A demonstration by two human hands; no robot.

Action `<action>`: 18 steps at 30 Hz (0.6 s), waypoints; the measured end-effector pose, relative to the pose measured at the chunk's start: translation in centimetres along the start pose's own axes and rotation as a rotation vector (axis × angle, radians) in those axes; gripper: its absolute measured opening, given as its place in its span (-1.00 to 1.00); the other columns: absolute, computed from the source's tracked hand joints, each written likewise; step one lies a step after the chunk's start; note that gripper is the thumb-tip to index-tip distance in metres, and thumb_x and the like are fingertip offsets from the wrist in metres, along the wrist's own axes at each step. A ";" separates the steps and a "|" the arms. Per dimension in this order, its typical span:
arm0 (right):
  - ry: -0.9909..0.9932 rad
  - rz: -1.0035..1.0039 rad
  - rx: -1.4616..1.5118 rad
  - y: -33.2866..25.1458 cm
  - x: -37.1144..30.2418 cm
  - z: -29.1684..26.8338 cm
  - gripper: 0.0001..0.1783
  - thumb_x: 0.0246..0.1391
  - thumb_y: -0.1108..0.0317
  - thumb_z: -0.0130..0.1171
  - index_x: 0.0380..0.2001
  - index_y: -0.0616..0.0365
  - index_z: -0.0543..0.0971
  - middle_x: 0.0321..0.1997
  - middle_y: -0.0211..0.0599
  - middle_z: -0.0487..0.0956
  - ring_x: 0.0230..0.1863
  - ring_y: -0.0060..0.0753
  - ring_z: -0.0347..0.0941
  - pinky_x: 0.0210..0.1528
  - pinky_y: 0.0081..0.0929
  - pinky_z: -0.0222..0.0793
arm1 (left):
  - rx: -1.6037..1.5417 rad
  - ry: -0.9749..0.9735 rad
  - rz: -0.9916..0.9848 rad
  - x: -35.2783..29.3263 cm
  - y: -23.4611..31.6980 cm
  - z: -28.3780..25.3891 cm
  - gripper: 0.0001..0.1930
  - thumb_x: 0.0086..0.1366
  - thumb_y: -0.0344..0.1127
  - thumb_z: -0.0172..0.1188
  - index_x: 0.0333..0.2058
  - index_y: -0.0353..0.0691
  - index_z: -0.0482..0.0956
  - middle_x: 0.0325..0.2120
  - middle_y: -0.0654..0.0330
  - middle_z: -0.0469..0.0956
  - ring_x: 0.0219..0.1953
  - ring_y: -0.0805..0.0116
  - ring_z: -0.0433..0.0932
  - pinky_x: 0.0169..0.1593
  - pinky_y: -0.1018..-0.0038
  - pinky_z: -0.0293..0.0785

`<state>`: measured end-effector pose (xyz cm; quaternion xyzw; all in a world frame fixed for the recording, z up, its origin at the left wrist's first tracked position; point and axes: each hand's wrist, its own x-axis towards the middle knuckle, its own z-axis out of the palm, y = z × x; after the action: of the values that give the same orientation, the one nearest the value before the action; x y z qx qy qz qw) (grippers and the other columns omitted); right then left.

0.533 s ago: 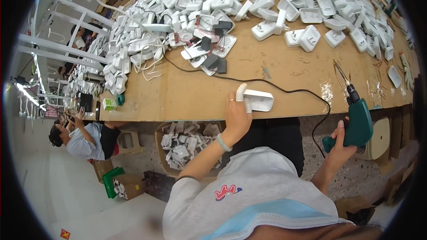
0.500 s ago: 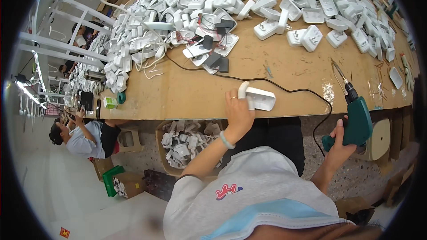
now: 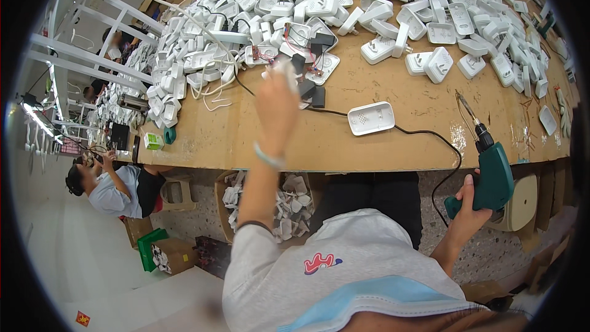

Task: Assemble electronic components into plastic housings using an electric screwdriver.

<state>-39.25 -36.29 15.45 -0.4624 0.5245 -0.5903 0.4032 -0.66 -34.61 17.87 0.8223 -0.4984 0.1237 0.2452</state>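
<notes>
My right hand [image 3: 469, 209] is wrapped round the handle of a green soldering gun [image 3: 496, 172]. Its thin metal tip points up and away over the table's right part. My left hand [image 3: 278, 107] reaches over the table to a cluster of opened white housings with red wires and black blocks [image 3: 318, 96]. Motion smears its fingers, so I cannot make out whether they grip anything. Between my hands, a white plastic housing half [image 3: 371, 118] lies hollow side up, with the soldering gun's black cable [image 3: 430, 133] running to it on both sides.
A large heap of white plug housings [image 3: 295, 3] covers the table's far side. Below the front edge stands a box of white parts [image 3: 224, 215]. At the right are a stool [image 3: 522, 200] and a loose housing [image 3: 547, 120]. Another person [image 3: 120, 187] sits at left.
My left hand has let go of the white housing half, which now lies flat a little farther from the edge. That hand has moved left and away to the wired parts; my right hand stays put.
</notes>
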 end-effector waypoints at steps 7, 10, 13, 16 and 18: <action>-0.010 -0.007 -0.051 -1.2 -0.8 1.4 -0.72 0.21 0.50 0.27 -0.02 0.30 0.56 -0.34 -0.37 0.55 -0.51 -0.68 0.29 -0.43 -0.62 0.22 | 0.407 -0.117 0.781 12.3 -11.0 5.6 -0.90 0.08 -0.46 0.18 -0.46 -0.17 0.67 -0.13 0.20 0.51 -0.04 0.18 0.46 -0.01 0.27 0.42; 0.015 -0.004 -0.058 -1.5 -0.6 1.3 -0.72 0.21 0.49 0.27 -0.03 0.30 0.57 -0.32 -0.37 0.56 -0.51 -0.68 0.29 -0.43 -0.62 0.22 | 0.369 -0.127 0.791 12.5 -11.7 6.5 -0.92 0.06 -0.48 0.18 -0.49 -0.20 0.65 -0.10 0.20 0.54 0.01 0.23 0.48 0.06 0.30 0.42; 0.014 0.001 -0.066 -1.3 -0.4 1.4 -0.73 0.21 0.49 0.27 -0.03 0.30 0.57 -0.31 -0.37 0.56 -0.51 -0.67 0.29 -0.43 -0.62 0.23 | 0.338 -0.120 0.875 12.8 -12.1 6.4 -0.87 0.08 -0.51 0.17 -0.36 -0.27 0.63 -0.02 0.17 0.59 0.15 0.20 0.47 0.12 0.32 0.41; -0.011 0.005 -0.076 -1.3 -0.6 1.6 -0.73 0.21 0.49 0.27 -0.03 0.29 0.56 -0.30 -0.38 0.56 -0.51 -0.67 0.29 -0.43 -0.63 0.23 | 0.297 -0.214 0.823 12.7 -12.2 6.1 -0.78 0.04 -0.58 0.18 -0.28 -0.31 0.62 0.10 0.15 0.54 0.23 0.14 0.41 0.20 0.31 0.38; -0.032 0.003 -0.075 -1.5 -0.8 1.9 -0.73 0.20 0.49 0.27 -0.03 0.29 0.56 -0.30 -0.37 0.56 -0.50 -0.67 0.29 -0.43 -0.63 0.23 | 0.302 -0.163 0.884 12.8 -12.8 6.2 -0.83 0.08 -0.52 0.18 -0.30 -0.27 0.61 0.01 0.16 0.57 0.17 0.17 0.45 0.16 0.32 0.39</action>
<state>-37.24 -35.81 16.87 -0.4858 0.5405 -0.5622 0.3947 16.39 -42.66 14.80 0.5647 -0.7948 0.2223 0.0069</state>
